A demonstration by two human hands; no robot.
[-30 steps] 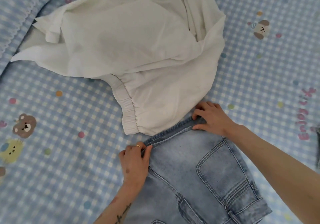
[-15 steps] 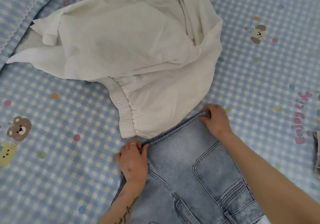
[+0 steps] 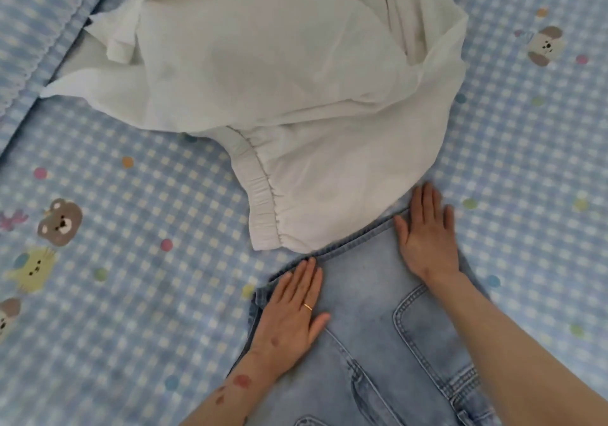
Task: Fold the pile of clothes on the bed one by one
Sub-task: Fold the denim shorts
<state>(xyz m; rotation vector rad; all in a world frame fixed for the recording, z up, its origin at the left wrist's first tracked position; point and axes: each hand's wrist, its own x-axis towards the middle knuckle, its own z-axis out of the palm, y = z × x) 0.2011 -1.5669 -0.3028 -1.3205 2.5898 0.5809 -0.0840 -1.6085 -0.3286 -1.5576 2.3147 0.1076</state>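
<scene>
While the jeans [image 3: 378,320] lie flat on the checked bedsheet [image 3: 131,327], they serve as the landmark for everything else. To their left, the sheet shows a printed bear [image 3: 60,222] well apart from the denim. On the jeans' left edge, just below the waistband, the left hand [image 3: 292,310] presses down with fingers straight, a ring on one finger, gripping nothing. Above the jeans, touching and slightly overlapping the waistband, sits the crumpled white garment [image 3: 279,96] with its elastic band toward the denim. On the jeans' upper right corner, the right hand [image 3: 427,238] likewise lies flat and unclenched, palm down. Smoothing appears to be the step in hand. Next, I judge, one side must be lifted and folded over along the centre seam, keeping the white cloth out of the fold.
</scene>
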